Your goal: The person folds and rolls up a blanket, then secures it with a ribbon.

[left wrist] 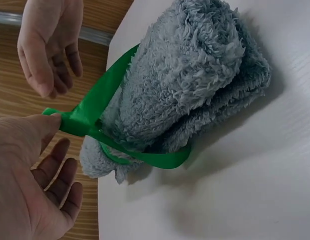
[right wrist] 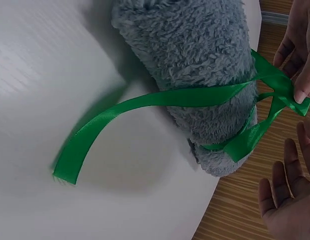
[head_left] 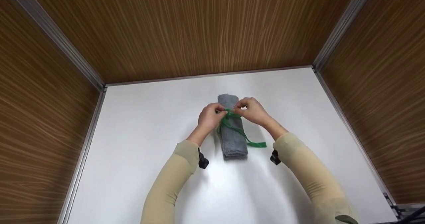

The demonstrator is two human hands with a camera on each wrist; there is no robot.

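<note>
The fingers [head_left: 221, 109] of the left hand [head_left: 210, 117] and those of the right hand [head_left: 252, 110] pinch a green ribbon [head_left: 232, 124] where it crosses on top of a rolled grey towel [head_left: 232, 141]. One ribbon tail trails right onto the white worktop [head_left: 149, 134]. The towel lies mid-worktop, lengthwise away from the person, inside wood-grain walls [head_left: 199, 28].
</note>
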